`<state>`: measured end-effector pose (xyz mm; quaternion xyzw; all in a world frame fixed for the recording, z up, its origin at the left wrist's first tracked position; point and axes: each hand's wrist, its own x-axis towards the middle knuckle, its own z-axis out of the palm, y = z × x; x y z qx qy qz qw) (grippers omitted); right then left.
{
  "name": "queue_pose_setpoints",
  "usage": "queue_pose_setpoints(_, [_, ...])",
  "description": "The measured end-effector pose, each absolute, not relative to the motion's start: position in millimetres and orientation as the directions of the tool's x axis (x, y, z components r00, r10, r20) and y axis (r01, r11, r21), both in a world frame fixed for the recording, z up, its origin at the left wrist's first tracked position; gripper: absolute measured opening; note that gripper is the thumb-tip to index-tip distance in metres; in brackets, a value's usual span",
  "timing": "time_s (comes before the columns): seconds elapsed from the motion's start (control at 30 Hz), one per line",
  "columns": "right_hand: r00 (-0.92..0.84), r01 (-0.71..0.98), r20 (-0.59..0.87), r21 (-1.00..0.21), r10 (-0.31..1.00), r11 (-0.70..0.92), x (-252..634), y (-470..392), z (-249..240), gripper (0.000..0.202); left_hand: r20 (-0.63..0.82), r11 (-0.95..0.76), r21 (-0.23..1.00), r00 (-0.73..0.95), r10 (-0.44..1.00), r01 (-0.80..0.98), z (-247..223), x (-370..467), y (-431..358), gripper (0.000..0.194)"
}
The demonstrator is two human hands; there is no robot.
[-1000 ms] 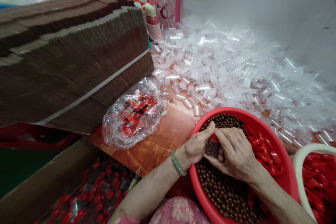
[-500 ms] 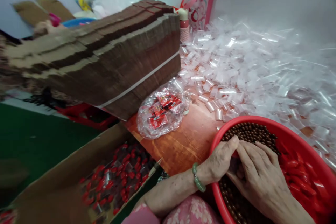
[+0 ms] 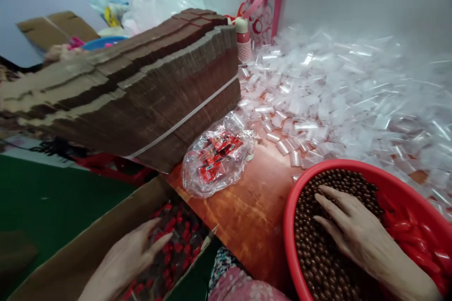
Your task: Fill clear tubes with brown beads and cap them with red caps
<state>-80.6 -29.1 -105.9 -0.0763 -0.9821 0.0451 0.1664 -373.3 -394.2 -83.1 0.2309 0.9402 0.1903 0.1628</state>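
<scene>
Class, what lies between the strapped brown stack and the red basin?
In the head view, a clear plastic bag holding red packets lies there, then a stretch of orange tabletop.

Packing workshop, strapped cardboard stack (image 3: 151, 99) upper left, clear plastic pieces (image 3: 346, 89) heaped upper right, filled carton (image 3: 113, 221) lower left

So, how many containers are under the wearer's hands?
2: the red basin, holding brown balls, under the right hand, and the cardboard box, holding red-ended pieces, under the left hand, at the picture's lower left. No third shows.
</scene>
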Motion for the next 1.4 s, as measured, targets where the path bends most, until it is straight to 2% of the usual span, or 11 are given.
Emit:
queue_pose_setpoints(0.07, [-0.932, 0.161, 0.312, -0.099, 0.184, 0.982, -80, -27, -108, 0.03, -0.278, 0.8, 0.43, -0.782, 0.558, 0.419, -82, -373, -371, 0.044])
queue_pose_setpoints(0.13, [-0.932, 0.178, 0.307, -0.081, 0.194, 0.981, -78, -24, -110, 0.03, -0.27, 0.635, 0.601, -0.625, 0.733, 0.485, -82, -364, -321, 0.042])
queue_pose_setpoints(0.2, [-0.931, 0.192, 0.302, -0.072, 0.205, 0.979, -76, -21, -112, 0.029, -0.156, 0.38, 0.723, -0.4, 0.903, 0.577, -87, -353, -252, 0.035])
queue_pose_setpoints(0.27, [-0.928, 0.208, 0.301, -0.065, 0.218, 0.976, -73, -18, -113, 0.029, 0.044, 0.206, 0.603, -0.29, 0.956, 0.771, -99, -348, -181, 0.033])
queue_pose_setpoints(0.47, [-0.926, 0.25, 0.278, -0.053, 0.255, 0.967, -70, -14, -115, 0.03, 0.127, 0.31, 0.432, -0.397, 0.909, 0.847, -159, -358, -56, 0.039])
queue_pose_setpoints(0.7, [-0.919, 0.362, 0.127, -0.105, 0.373, 0.926, -71, -5, -109, 0.028, 0.118, 0.336, 0.362, -0.401, 0.909, 0.869, -191, -328, -90, 0.046])
queue_pose_setpoints(0.9, [-0.92, 0.38, 0.046, -0.134, 0.389, 0.915, -77, -7, -107, 0.023, 0.166, 0.28, 0.463, -0.393, 0.905, 0.841, -188, -316, -136, 0.029])
queue_pose_setpoints(1.1, [-0.924, 0.267, 0.15, -0.402, 0.351, 0.876, -80, -16, -95, 0.023, 0.302, 0.216, 0.612, -0.477, 0.825, 0.761, -148, -319, -165, 0.02])
queue_pose_setpoints(1.2, [-0.905, 0.19, 0.221, -0.554, 0.363, 0.81, -82, -22, -81, 0.026, 0.36, 0.1, 0.719, -0.492, 0.793, 0.688, -117, -303, -172, 0.018])
queue_pose_setpoints(1.3, [-0.871, 0.123, 0.301, -0.632, 0.388, 0.765, -84, -31, -68, 0.03, 0.417, -0.049, 0.796, -0.486, 0.768, 0.604, -93, -281, -170, 0.016])
queue_pose_setpoints(1.4, [-0.858, 0.096, 0.319, -0.67, 0.402, 0.736, -86, -41, -65, 0.041, 0.47, -0.103, 0.775, -0.46, 0.754, 0.623, -83, -257, -164, 0.016])
